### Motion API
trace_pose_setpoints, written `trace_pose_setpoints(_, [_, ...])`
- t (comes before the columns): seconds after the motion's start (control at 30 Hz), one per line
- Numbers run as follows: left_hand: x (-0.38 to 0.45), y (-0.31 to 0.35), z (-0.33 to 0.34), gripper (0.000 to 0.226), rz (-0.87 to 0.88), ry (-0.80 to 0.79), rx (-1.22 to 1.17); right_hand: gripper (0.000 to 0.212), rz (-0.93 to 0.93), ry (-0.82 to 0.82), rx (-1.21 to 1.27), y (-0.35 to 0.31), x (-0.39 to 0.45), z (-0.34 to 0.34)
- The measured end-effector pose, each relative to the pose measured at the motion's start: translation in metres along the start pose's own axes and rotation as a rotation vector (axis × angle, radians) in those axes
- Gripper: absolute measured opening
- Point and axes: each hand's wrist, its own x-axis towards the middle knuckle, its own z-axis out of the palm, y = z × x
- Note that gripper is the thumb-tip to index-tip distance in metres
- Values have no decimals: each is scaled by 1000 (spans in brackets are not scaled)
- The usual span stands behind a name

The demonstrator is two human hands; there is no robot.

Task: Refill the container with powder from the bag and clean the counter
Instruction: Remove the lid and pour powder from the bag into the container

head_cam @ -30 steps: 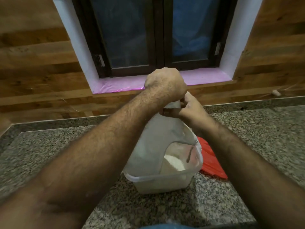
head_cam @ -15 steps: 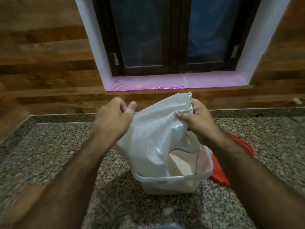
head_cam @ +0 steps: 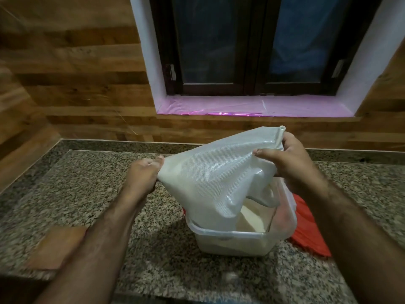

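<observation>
A white woven plastic bag (head_cam: 219,178) hangs upside down over a clear plastic container (head_cam: 232,242) on the granite counter (head_cam: 87,189). The bag's mouth dips into the container, where off-white powder (head_cam: 252,218) lies in a heap. My left hand (head_cam: 142,176) pinches the bag's left bottom corner. My right hand (head_cam: 291,163) grips the right bottom corner, higher up, near the rolled seam. The bag is stretched wide between both hands.
A red lid (head_cam: 306,227) lies flat on the counter behind and right of the container. A brown flat piece (head_cam: 57,246) sits at the near left under my forearm. Wood-panelled wall and a window with a pink-lined sill (head_cam: 252,107) stand behind.
My left hand let go of the bunched top, moved down and left, and took the bag's left corner. The bag has spread from a gathered bundle into a wide stretched sheet.
</observation>
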Motion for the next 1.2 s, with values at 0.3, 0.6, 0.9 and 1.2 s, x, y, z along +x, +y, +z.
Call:
trace_pose_setpoints(0.3, [7,44,-1,39,166,6,117,15,116,176,51,14,10,-21])
trace_pose_setpoints(0.6, [13,69,22,35,296,78,221,4,-122,379,-398,27,2,-58])
trace_pose_setpoints(0.9, [19,77,38,42,261,184,510,57,-174,351,-713,5,-6,-54])
trace_pose_setpoints(1.2, [28,73,25,46,233,47,207,33,-264,-106,-1008,-24,2,-59])
